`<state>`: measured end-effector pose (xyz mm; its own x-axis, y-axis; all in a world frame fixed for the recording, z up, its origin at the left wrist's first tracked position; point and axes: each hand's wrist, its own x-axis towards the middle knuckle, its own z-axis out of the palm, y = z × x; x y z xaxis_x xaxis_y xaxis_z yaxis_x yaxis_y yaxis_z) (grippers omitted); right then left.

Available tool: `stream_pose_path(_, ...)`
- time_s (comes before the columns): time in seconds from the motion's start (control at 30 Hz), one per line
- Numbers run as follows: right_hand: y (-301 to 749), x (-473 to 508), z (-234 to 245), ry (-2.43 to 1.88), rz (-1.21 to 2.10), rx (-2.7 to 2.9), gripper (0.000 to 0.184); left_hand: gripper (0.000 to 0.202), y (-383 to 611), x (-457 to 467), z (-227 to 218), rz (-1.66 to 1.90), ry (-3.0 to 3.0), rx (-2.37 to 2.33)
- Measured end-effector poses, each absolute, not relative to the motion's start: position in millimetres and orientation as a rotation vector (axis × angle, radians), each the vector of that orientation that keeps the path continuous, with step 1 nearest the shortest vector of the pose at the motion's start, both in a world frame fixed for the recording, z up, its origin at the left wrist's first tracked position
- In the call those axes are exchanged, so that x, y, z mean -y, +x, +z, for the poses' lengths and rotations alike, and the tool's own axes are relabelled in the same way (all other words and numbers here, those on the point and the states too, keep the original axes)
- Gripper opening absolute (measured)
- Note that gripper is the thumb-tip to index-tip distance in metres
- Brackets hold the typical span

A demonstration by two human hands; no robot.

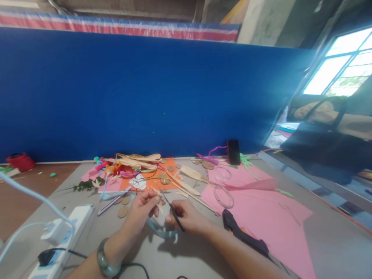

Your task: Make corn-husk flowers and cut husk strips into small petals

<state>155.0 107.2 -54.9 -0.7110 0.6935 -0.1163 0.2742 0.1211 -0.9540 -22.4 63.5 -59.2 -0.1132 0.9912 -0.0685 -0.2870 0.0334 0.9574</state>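
Over the near middle of the table, my left hand (147, 205) is closed, pinching a small pale husk-like piece (158, 199) between thumb and fingertips. Close beside it, my right hand (188, 217) is closed around a slim black tool (176, 217). The tool's thin tip points up and left toward the pale piece; I cannot tell whether they touch. Its exact kind does not show clearly. Below both hands curves a light blue strip (162, 233), partly hidden by my fingers.
Pink sheets (255, 217) and a black glue gun (244, 236) lie at the right. Behind my hands are dried husks (136, 160), wooden discs (122, 212), an orange sheet (151, 182) and an upright phone (233, 152). A white power strip (77, 221) with cables occupies the left.
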Motion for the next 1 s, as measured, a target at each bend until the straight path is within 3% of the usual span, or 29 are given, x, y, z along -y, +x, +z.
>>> stream_pose_path(0.4, 152, -101, -54, -0.902, 1.799, 1.962, 0.035, 0.026, -23, -60, -56, 1.462, 0.991, -1.16)
stream_pose_path(1.0, 148, -98, -63, -0.886, 1.788, 1.94, 0.032, 0.026, -18, -58, -53, 1.525, 0.803, -1.112)
